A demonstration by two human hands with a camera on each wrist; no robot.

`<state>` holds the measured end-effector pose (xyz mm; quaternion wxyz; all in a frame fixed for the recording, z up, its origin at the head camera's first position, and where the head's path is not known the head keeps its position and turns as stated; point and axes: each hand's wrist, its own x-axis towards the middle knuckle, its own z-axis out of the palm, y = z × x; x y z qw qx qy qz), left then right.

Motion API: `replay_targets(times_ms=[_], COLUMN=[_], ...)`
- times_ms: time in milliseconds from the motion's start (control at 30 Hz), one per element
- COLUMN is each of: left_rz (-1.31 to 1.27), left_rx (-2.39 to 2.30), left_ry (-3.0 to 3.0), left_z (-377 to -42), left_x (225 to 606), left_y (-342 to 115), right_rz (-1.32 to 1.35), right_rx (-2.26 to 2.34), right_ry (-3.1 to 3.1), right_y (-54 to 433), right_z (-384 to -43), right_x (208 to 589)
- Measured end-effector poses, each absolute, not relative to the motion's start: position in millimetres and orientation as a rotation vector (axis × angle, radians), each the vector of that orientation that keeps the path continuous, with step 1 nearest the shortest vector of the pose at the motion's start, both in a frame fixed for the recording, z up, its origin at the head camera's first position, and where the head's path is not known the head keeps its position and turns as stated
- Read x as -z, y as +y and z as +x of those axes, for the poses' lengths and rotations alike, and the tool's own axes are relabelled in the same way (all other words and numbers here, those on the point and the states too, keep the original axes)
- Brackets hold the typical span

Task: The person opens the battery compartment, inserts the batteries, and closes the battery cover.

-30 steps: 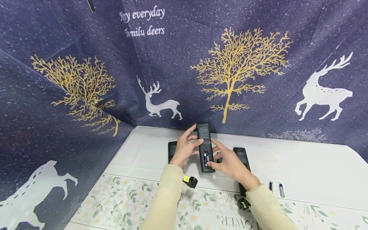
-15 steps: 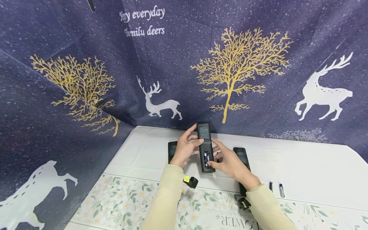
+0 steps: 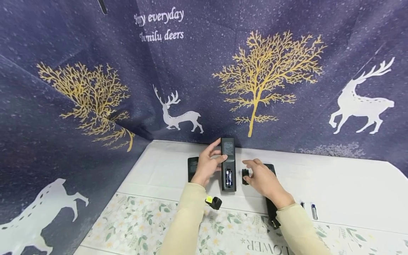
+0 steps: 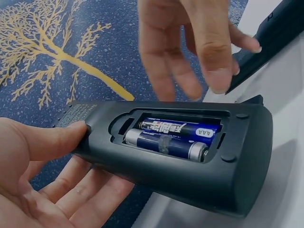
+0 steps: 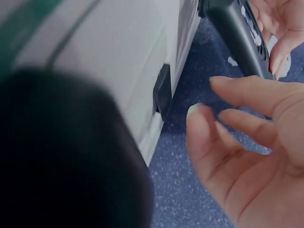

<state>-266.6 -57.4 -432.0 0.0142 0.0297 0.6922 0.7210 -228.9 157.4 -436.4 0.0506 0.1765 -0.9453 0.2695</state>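
My left hand holds a black remote control back side toward me, thumb on its back and fingers beneath. Its battery compartment is uncovered; in the left wrist view two blue AAA batteries lie side by side in it. A small black battery cover rests on the white table to the right of the remote. Over that cover, in the head view, is my right hand, fingers spread and loosely bent. The right wrist view shows a gap between the fingertips and the cover.
Another black remote lies behind my left hand, and a dark remote lies partly under my right forearm. Two loose batteries sit at the right. Beside my left sleeve is a small black object with a yellow patch. A dark blue cloth hangs behind.
My right hand has left the battery compartment and moved right, to the battery cover. The remote in my left hand has turned slightly more upright in the head view.
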Motion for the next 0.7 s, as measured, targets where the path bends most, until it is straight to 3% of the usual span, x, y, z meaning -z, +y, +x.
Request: replay_targets(times_ms=[700], left_rz=[0.100], left_rx=[-2.232], left_ry=[2.159], left_z=[-264.9], left_x=[432.5], left_y=[-54.0], right_rz=[0.343], right_rx=[-0.590], right_ry=[-3.236], right_y=[146.2], right_z=[-250.4], right_x=[430.6])
